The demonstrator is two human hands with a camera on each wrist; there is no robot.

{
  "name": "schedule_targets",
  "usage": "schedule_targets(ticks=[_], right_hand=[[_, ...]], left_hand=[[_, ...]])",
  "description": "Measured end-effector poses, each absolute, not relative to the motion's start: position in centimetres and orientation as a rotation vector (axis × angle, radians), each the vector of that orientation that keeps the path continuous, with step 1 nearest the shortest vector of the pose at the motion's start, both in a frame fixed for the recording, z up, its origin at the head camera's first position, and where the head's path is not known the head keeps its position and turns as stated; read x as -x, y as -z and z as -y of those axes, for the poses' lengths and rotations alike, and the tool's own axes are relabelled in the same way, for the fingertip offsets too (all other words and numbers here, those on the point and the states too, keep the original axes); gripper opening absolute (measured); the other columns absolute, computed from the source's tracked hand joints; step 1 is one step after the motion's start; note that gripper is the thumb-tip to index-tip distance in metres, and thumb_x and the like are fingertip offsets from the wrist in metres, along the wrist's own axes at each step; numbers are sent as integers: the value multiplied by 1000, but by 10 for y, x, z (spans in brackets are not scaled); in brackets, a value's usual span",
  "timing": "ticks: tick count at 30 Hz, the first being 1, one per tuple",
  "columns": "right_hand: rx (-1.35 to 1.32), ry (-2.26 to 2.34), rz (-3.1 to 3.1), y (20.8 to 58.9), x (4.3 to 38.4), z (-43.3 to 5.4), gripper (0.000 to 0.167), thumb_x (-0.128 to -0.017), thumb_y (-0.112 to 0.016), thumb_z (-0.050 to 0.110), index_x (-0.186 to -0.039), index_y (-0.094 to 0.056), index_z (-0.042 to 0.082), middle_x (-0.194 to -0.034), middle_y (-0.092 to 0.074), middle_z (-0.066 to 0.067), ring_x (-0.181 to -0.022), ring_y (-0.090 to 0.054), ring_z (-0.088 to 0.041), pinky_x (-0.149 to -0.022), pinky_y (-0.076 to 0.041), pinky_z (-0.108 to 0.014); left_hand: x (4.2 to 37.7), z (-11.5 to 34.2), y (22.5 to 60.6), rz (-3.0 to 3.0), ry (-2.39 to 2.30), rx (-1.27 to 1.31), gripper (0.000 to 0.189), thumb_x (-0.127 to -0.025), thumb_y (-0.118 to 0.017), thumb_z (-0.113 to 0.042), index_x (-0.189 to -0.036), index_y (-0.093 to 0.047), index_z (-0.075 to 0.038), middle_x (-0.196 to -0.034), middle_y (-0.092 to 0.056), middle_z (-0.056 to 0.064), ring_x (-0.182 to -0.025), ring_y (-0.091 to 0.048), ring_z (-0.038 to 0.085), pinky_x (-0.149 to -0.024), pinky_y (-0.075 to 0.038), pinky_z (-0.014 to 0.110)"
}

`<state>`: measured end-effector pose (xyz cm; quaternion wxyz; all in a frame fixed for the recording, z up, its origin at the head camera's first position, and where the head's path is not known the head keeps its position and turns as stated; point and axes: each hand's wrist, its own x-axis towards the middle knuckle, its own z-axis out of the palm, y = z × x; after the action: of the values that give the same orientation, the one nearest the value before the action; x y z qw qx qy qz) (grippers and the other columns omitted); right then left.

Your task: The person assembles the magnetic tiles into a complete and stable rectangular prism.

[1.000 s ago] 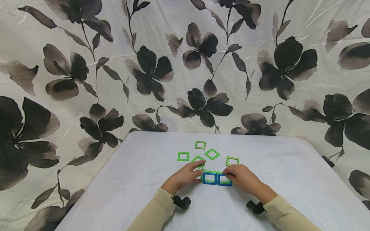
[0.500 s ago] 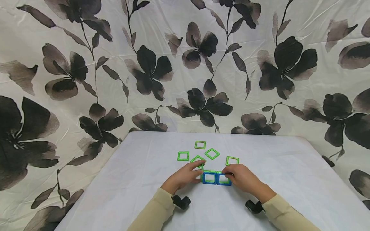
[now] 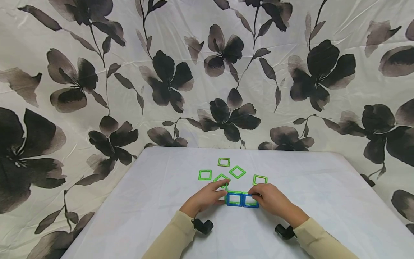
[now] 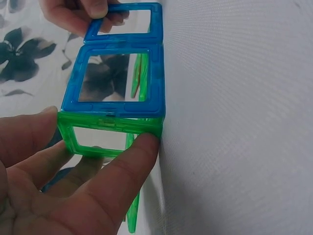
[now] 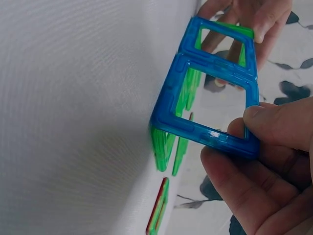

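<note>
While steadying L blue sq (image 4: 112,108) + R blue sq (image 5: 205,137) upright, edge to edge, nr mid of white table (image 3: 129,223), best (imo) to brace both ends at once. Got L hand (image 3: 205,197) on upright green end sq (image 4: 112,121) at left end, touching L blue sq: thumb at low near corner, fingertip at top, pinching, spread only as wide as the piece. Got R hand (image 3: 271,198) pinching R blue sq by top edge nr outer right corner, thumb on near face, other fingers behind, no visible slack. Can't tell seating of lower edges vs green piece (image 5: 160,149) just behind R blue sq, so worth checking b4 letting go. To do it well: keep fingertips on rims, out of the windows; press lightly, sideways rather than near/far, to avoid folding L blue sq against R blue sq; nudge right side only while bracing left; ease off one hand at a time, prob. R first. Mind knuckles vs loose green parts on far side: leftmost, far-left sq (image 3: 205,179); farthest back, far sq (image 3: 224,166); nearer + right of that, tilted sq (image 3: 241,169); just beyond L hand, half-hidden sq (image 3: 217,178); by R hand, partly covered, far-right sq (image 3: 260,176).
</note>
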<state>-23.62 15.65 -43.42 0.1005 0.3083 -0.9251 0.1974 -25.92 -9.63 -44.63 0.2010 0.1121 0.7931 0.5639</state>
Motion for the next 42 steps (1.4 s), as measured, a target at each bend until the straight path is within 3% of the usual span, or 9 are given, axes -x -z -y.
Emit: schedule_targets(ticks=[23, 34, 37, 42], right_hand=[[-960, -657, 2743, 435, 236, -161, 15, -91, -64, 9, -103, -73, 13, -100, -72, 3, -92, -67, -14, -74, -57, -28], [-988, -744, 2749, 437, 234, -163, 15, -92, -63, 11, -103, -72, 13, -96, -72, 4, -84, -65, -4, -69, -55, -22], [-977, -774, 2773, 436, 233, -164, 15, -92, -63, 12, -105, -72, 13, -96, -72, 3, -83, -64, -2, -69, -55, -21], [-983, -840, 2789, 435, 232, -164, 17, -93, -62, 13, -107, -71, 13, -95, -73, 1, -82, -63, 0, -70, -55, -23]], left_hand=[[264, 99, 447, -2212, -1537, -342, 52, -98, -56, -17, -148, -42, -19, -156, -34, 1, -135, -46, 27, -95, -53, 44], [273, 98, 447, -2199, -1493, -359, 51, -99, -54, -19, -148, -42, -24, -159, -28, 3, -145, -30, 29, -105, -46, 46], [276, 97, 449, -2193, -1506, -364, 51, -99, -53, -20, -148, -41, -21, -157, -32, 5, -144, -33, 30, -105, -46, 46], [282, 97, 453, -2202, -1551, -361, 44, -99, -55, -22, -142, -50, -13, -148, -46, 7, -130, -51, 24, -103, -48, 42]])
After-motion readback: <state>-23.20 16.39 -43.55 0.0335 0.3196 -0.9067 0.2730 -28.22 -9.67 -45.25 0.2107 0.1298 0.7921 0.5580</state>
